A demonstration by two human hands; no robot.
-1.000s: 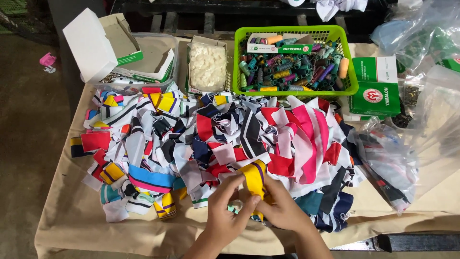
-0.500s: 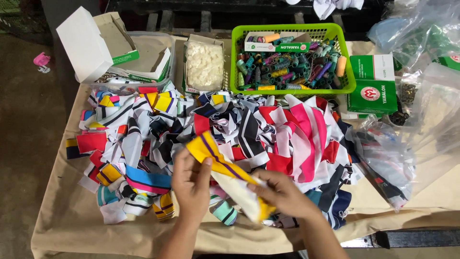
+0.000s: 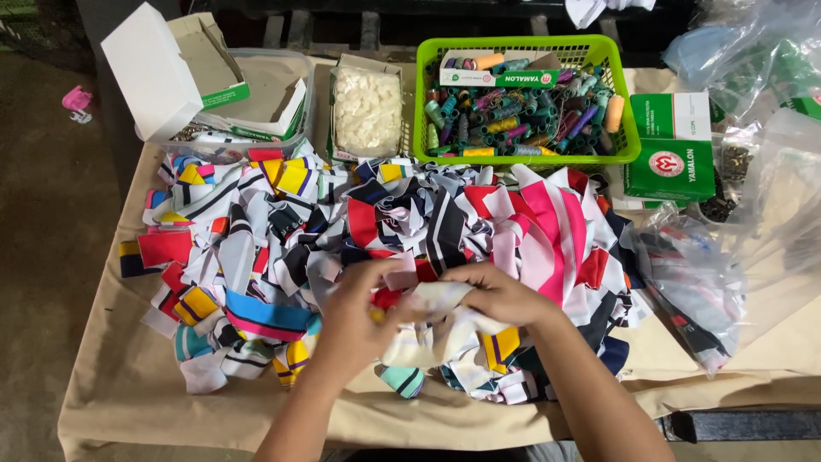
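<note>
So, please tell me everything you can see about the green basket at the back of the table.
The green basket is rectangular, bright lime, apparently plastic, with slotted lattice walls and a flat rim. It stands upright at the table's far edge, filled with many small thread spools in mixed colours. A long flat carton lies on the spools near the back. A clear container of white pieces stands to its left, green boxes to its right. The fabric pile reaches its front wall. No hand touches it.

Matt woven cloth scraps (image 3: pixel 402 231) are covering the beige cloth-draped table (image 3: pixel 128 376); a glossy green plastic basket (image 3: pixel 526 154) is sitting at its far edge.
</note>
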